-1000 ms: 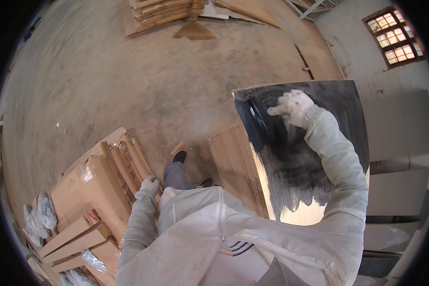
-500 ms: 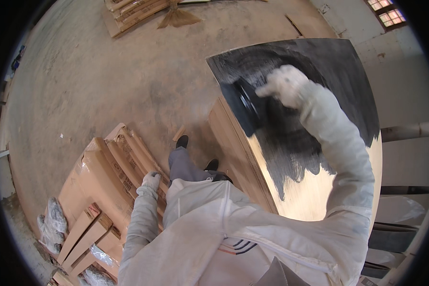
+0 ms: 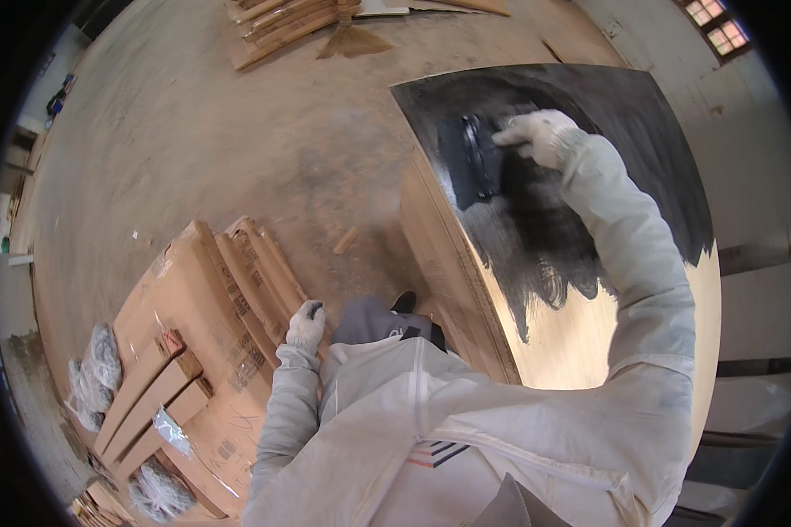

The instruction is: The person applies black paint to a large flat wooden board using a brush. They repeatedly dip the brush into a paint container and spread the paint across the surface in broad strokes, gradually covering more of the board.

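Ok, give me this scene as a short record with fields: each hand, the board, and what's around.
right hand: gloved right hand presses a black pad-like applicator on the board
left hand: gloved left hand rests on stacked brown cardboard boxes
board: large pale wooden panel, upper part coated black, lower part bare
floor: dusty concrete floor, small wood offcut

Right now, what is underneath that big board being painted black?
Under the board a stack of more wooden panels shows at its left edge. How far that stack reaches beneath is hidden by the board itself and the right hand's sleeve.
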The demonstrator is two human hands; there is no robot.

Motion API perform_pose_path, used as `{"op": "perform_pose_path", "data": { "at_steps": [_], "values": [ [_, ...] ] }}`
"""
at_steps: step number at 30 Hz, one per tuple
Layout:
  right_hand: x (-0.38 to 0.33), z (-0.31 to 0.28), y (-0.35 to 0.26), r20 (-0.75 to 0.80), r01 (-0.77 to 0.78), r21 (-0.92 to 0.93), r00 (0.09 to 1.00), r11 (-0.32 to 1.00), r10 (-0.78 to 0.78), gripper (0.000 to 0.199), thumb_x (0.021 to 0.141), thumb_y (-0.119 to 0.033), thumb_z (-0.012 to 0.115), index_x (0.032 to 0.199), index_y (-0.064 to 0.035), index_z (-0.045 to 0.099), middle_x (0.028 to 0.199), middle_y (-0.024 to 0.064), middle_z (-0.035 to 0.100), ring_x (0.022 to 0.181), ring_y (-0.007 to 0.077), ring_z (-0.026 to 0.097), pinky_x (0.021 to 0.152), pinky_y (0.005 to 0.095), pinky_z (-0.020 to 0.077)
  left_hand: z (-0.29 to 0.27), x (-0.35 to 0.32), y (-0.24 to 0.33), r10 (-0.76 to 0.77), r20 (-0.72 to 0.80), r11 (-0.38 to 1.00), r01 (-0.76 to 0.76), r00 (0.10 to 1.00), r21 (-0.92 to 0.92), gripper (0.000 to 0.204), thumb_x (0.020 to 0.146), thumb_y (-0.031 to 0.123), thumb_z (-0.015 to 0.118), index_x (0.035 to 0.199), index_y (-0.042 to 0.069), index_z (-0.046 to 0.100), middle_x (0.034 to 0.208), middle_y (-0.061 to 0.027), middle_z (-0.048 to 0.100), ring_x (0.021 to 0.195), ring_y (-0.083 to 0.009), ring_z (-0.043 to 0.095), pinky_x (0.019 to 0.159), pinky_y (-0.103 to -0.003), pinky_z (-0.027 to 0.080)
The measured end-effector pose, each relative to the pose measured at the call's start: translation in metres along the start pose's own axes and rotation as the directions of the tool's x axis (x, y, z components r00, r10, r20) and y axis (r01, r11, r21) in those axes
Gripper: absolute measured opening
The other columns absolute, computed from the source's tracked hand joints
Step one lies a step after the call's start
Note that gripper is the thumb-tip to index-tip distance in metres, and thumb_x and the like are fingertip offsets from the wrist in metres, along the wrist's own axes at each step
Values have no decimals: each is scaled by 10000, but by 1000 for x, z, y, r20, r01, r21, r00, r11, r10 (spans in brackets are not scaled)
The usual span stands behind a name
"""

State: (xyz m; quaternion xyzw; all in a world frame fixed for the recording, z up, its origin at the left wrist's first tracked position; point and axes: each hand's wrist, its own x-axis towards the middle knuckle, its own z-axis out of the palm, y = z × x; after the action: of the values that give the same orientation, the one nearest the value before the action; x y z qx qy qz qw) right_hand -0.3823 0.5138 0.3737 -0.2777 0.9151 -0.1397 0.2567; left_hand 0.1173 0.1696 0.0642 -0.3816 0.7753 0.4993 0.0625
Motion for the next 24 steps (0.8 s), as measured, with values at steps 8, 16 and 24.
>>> {"op": "perform_pose_path", "data": {
  "at_steps": [8,16,24],
  "values": [
    [-143,31,-16,309,525,-607,848,597,-432,420,833,-157,749,1212,-332,793,955,44,694,1008,284,681,945,434,518,10,-82,-3,67,-158,995,-78,985,-65,306,1006,181,671,1271,33,710,1136,-162,781,1039,-238,751,942,-346,575],
    [-183,50,17,34,415,-501,886,760,-462,449,758,-17,761,1160,-204,828,956,160,724,949,395,683,899,482,549,41,-177,-18,88,-39,956,-95,995,-278,317,1012,144,679,1291,-7,687,1163,-148,771,1087,-198,730,981,-325,567],
    [-266,75,-3,273,450,-706,886,547,-376,429,849,-129,728,1234,-304,796,957,69,734,944,320,704,870,445,556,61,-244,-46,117,-26,925,-118,993,-361,314,1009,116,663,1295,-14,684,1186,-155,766,1102,-203,730,996,-331,564]
  ]
}}
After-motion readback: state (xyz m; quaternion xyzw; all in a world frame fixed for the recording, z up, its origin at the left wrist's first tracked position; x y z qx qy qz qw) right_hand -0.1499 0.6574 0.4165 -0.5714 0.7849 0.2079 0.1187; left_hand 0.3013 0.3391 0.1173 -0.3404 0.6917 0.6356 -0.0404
